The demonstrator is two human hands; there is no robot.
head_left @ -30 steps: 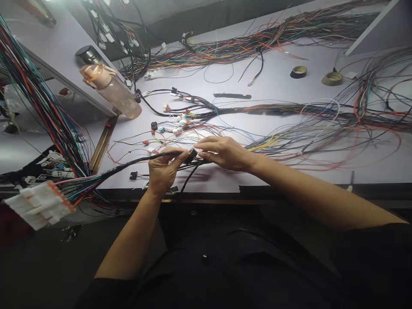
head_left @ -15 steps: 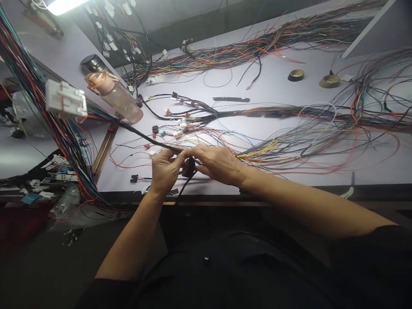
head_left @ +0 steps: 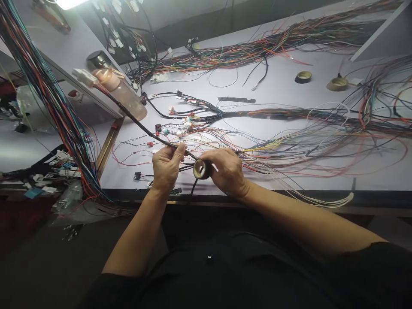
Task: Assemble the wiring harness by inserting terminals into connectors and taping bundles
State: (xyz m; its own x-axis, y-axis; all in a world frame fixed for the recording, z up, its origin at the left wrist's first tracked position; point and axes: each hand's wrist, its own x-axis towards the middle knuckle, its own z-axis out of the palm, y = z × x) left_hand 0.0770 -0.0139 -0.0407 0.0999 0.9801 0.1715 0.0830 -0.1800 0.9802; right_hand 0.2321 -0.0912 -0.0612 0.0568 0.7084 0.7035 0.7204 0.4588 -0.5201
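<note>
My left hand (head_left: 166, 167) is closed around a black-wrapped cable branch (head_left: 138, 122), thumb on top. The branch slants up and left to a white connector (head_left: 85, 77) in front of a bottle. Just to the right, my right hand (head_left: 227, 169) grips a roll of black tape (head_left: 202, 169), its round core facing the camera. The roll sits against the wires between the two hands. Loose thin wires (head_left: 267, 163) fan out to the right, beyond my right hand.
A clear bottle (head_left: 125, 96) with a peach collar lies at the left. Two tape rolls, one (head_left: 303, 77) nearer and one (head_left: 337, 83) farther right, rest at the back. Long wire bundles (head_left: 238, 56) cross the table (head_left: 193, 90). More wires (head_left: 48, 94) hang at the left.
My right hand has shifted right, away from my left hand, and the tape roll has turned to show its core. The white connector has swung and now overlaps the bottle's top.
</note>
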